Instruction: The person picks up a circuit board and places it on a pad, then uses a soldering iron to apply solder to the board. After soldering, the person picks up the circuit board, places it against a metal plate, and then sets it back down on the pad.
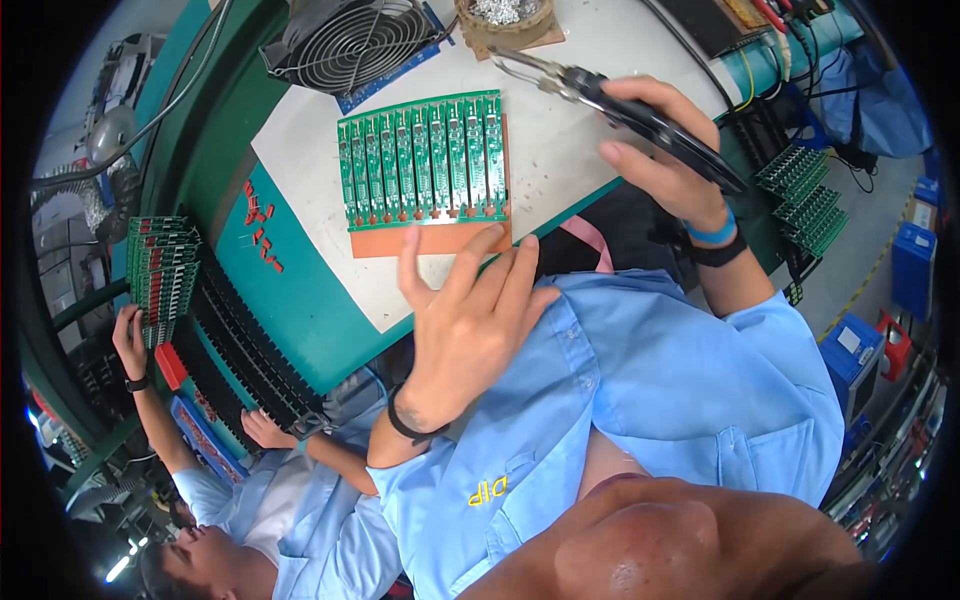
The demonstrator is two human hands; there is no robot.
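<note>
A green circuit board panel (420,160), made of several narrow strips with small parts on them, lies on an orange-brown backing plate (375,244). My left hand (468,325) is spread at the near edge of this plate, its fingertips touching or just over the plate and the panel's near rim; I cannot tell how firmly they press. In my right hand (665,150) is a black-handled pair of soldering tweezers (640,118). Their metal tips point to the upper left, above the white sheet and apart from the panel.
A fan with a round grille (360,45) stands beyond the panel. Near it is a round tin of metal wool (505,15). Small red parts (262,225) lie on the green mat at left. A co-worker's hand (130,340) touches stacked boards (160,275). More boards (805,200) are at right.
</note>
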